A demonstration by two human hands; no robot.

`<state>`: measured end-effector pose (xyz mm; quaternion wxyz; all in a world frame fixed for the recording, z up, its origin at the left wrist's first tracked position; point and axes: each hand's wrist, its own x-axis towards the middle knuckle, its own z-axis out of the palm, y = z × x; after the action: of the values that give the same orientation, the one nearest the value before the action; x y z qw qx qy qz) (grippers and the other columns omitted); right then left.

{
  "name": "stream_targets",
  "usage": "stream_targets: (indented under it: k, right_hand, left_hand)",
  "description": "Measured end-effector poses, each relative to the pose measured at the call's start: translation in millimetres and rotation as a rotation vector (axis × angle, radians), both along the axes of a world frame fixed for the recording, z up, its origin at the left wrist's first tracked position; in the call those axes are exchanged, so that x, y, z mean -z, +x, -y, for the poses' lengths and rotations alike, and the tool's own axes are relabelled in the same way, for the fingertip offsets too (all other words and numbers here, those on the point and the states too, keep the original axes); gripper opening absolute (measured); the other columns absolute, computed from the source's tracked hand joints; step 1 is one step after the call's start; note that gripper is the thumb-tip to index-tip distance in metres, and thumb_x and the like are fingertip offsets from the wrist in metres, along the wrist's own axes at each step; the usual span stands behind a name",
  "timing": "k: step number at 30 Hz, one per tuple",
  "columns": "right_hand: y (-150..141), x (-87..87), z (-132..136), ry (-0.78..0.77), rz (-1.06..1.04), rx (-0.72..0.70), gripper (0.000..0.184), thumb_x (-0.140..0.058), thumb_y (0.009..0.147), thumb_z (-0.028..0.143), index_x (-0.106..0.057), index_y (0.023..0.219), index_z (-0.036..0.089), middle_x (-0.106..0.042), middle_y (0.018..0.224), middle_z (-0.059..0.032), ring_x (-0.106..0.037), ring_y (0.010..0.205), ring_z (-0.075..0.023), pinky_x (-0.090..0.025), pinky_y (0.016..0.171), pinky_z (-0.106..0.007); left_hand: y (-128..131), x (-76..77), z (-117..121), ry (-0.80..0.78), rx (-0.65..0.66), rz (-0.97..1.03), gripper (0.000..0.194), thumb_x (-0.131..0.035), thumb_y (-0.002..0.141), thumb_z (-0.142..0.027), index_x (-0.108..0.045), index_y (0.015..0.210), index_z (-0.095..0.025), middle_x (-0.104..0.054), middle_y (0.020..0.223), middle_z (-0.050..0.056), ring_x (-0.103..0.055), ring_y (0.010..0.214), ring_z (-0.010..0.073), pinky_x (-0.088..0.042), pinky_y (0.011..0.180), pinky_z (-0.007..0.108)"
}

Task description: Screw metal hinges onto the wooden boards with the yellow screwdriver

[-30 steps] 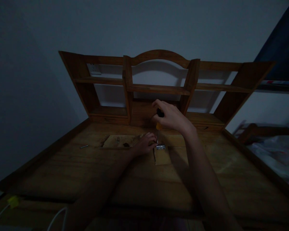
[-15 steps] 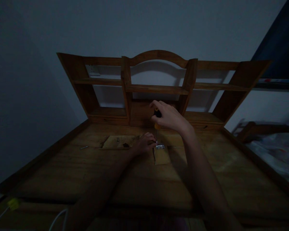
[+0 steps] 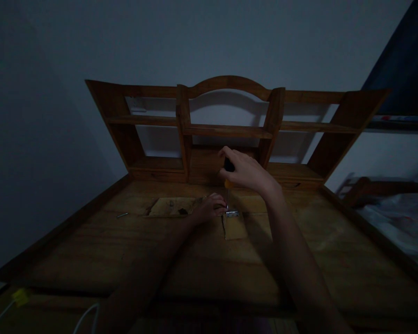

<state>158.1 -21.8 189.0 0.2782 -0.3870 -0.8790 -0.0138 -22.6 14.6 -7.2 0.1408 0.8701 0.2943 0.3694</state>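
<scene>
Screwdriver upright over small metal fitting, two hands, dim light; chief hazard, a slipping tip.
Nearest: pale block (image 3: 234,228) on worktop (image 3: 209,260), before the left hand and to its right; metal fitting (image 3: 232,214) at its far edge, just beside that hand's fingertips. Left hand (image 3: 211,207): fingers bent, close together; whether they pinch anything, cannot tell. Screwdriver (image 3: 229,184): handle clamped in right hand (image 3: 247,171), shaft down by fitting and left fingertips; exact contact unclear. Likely faults: tip skidding into those fingers if pressed off-axis; block shifting if poorly braced; misplacement, from poor light. Left of left hand: stained strip (image 3: 167,207), then thin metal rod (image 3: 122,215). Beyond both hands: shelf unit (image 3: 226,131).
</scene>
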Motion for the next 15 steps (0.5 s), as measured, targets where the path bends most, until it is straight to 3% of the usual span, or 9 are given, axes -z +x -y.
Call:
stream_targets:
  k: [15]
  right_hand:
    - [1.1,2.0,-2.4,0.018,0.004,-0.013,0.035,-0.058,0.086,0.028,-0.05,0.121,0.024,-0.066,0.109,-0.0067,-0.063,0.099,-0.0255,-0.044,0.085,-0.036]
  left_hand:
    - [-1.5,1.1,-0.5,-0.05,-0.008,0.028,0.014,-0.071,0.088,-0.031,-0.074,0.087,-0.018,-0.07,0.092,0.007,-0.061,0.096,0.0202,-0.048,0.088,0.035]
